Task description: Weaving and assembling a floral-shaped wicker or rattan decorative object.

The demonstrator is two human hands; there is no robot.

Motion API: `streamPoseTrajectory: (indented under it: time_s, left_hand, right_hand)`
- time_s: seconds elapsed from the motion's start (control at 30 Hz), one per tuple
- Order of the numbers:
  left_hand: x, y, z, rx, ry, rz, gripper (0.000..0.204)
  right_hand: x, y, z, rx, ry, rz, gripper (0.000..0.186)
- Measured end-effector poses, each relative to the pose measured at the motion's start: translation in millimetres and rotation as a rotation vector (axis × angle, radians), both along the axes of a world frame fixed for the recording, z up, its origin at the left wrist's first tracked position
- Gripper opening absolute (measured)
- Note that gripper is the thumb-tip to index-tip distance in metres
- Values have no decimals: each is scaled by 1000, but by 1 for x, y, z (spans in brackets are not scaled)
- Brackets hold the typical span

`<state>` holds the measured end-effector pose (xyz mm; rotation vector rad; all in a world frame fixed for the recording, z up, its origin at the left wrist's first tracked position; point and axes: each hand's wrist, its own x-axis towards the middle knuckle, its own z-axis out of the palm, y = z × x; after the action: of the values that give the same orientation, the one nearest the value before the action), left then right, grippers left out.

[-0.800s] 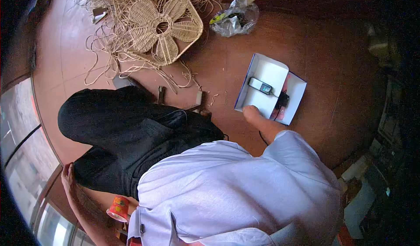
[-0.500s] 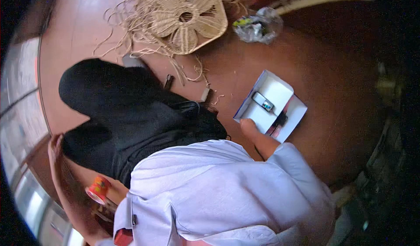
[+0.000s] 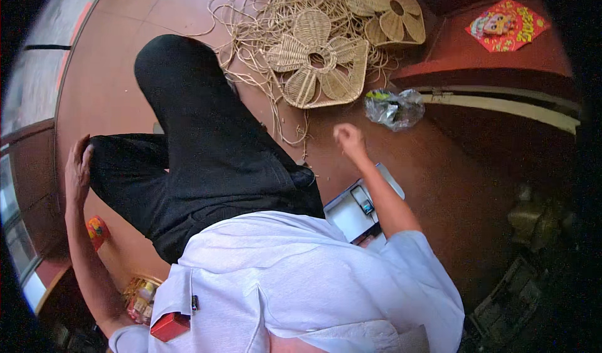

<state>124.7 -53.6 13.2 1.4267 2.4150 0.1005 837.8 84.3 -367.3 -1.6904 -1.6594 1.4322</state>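
My right hand (image 3: 349,141) is raised over the floor in front of me, fingers curled in, with nothing visible in them. Beneath its forearm is a shallow white box (image 3: 347,218) with a blue edge, partly hidden by the arm and my shirt. A small mobile phone (image 3: 362,200) with a lit screen lies in it, next to a dark item I cannot make out. My left hand (image 3: 78,168) rests beside my left knee, fingers stretched out. Further ahead sits a woven flower-shaped panel (image 3: 311,84) with long loose strands.
A second woven flower panel (image 3: 392,30) lies behind the first, amid tangled cord (image 3: 285,1). Right of them are a crumpled clear plastic bag (image 3: 396,109) and a red diamond-shaped decoration (image 3: 508,25). A red-orange roll (image 3: 97,230) and a basket (image 3: 141,296) stand at my left.
My right hand has let go of the white box and moved forward past it. The view has shifted, bringing the second woven panel and the red decoration into sight. My left hand stays by the knee.
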Motion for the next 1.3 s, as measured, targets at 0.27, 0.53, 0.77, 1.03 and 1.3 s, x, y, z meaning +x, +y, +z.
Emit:
streamPoseTrajectory:
  time_s: [0.27, 0.53, 0.77, 1.03, 1.3]
  left_hand:
    - [37, -56, 9, 125, -57, 68, 52]
    - [46, -101, 38, 70, -23, 105, 41]
    - [39, -81, 41, 127, 18, 138, 27]
    - [29, -64, 10, 320, -1, 130, 28]
    - [36, -115, 5, 256, 18, 241, 35]
  right_hand:
    - [-27, 153, -42, -143, 33, -229, 22]
    - [-123, 138, -27, -271, -24, -441, 41]
    - [-86, 159, -33, -139, -454, 12, 43]
    - [-94, 163, -13, -70, -640, 306, 52]
    - [-123, 138, -32, -327, -717, 586, 82]
